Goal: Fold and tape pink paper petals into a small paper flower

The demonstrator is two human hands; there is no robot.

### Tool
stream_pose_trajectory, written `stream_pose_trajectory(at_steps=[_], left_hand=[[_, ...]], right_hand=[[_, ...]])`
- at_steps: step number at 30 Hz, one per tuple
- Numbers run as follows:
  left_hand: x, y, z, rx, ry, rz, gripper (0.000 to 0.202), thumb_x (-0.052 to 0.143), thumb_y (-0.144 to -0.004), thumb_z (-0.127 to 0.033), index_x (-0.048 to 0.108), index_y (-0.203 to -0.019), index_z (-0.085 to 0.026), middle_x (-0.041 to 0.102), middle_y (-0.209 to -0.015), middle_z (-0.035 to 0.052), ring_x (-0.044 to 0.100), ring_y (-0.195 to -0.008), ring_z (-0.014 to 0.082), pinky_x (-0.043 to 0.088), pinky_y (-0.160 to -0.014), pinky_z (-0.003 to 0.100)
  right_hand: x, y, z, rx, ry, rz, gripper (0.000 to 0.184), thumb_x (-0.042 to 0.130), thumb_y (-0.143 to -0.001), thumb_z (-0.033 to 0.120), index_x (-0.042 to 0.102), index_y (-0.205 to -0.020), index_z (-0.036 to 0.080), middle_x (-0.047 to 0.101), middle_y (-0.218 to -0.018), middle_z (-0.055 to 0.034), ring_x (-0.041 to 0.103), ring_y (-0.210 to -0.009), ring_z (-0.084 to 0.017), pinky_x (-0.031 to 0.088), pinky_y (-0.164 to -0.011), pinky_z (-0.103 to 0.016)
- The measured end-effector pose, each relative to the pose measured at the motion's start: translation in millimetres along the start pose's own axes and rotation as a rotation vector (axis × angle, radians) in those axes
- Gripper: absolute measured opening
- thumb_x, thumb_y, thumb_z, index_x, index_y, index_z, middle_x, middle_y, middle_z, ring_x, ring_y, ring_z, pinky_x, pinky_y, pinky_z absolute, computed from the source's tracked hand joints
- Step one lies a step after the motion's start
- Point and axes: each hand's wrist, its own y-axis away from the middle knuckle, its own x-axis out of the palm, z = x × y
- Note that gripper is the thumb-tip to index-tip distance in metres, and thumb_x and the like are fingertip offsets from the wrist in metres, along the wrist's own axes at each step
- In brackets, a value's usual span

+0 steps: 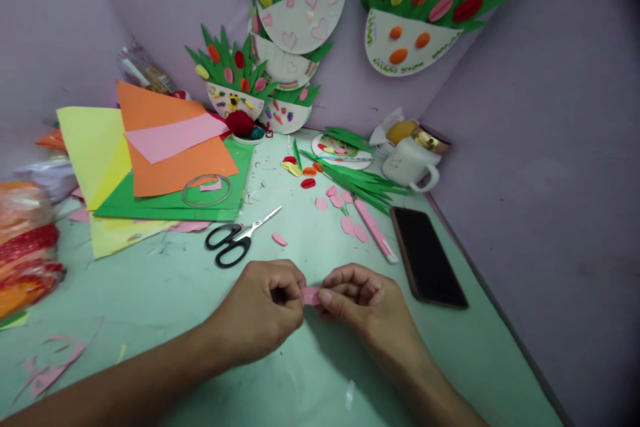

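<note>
A pink paper piece (311, 295) is pinched between the closed fingers of the left hand (263, 310) and right hand (363, 303); scissors (235, 240) lie just beyond the left fingers.

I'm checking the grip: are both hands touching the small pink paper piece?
Touching. The head view shows the left hand and right hand pinching opposite ends of the pink paper piece between fingertips, no gap visible.
</note>
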Motion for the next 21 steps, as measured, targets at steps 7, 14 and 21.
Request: stream_pose_trajectory(at_steps=[7,14,21], left_hand=[[-4.4,-0.2,-3.9,-0.025,0.014,0.031,0.015,0.051,-0.064,-0.015,0.059,-0.052,-0.013,0.06,-0.07,0.0032,0.053,-0.061,0.0109,0.039,-0.054,0.021],[-8.7,0.2,-7.5,-0.271,0.069,0.063,0.026,0.056,-0.067,-0.034,0.06,-0.054,-0.012,0.042,-0.043,-0.0042,0.033,-0.042,0.0064,0.024,-0.04,0.019],[-15.7,-4.8,-8.0,-0.305,0.237,0.047,0.031,0.051,-0.071,-0.039,0.062,-0.06,-0.013,0.05,-0.045,-0.0016,0.041,-0.041,0.0079,0.031,-0.041,0.019]], right_hand=[[2.0,-0.3,-3.8,-0.063,0.034,-0.074,0.026,0.081,-0.051,0.029,0.062,-0.063,0.016,0.063,-0.054,0.0001,0.058,-0.05,-0.012,0.047,-0.052,-0.023],[5.0,2.0,1.4,-0.085,0.051,-0.135,0.024,0.08,-0.053,0.029,0.062,-0.061,0.016,0.064,-0.053,0.0006,0.057,-0.05,-0.01,0.045,-0.051,-0.021],[0.1,2.5,-1.3,-0.126,0.081,-0.162,0.021,0.078,-0.058,0.03,0.062,-0.063,0.016,0.064,-0.055,-0.0004,0.057,-0.051,-0.011,0.046,-0.05,-0.022]])
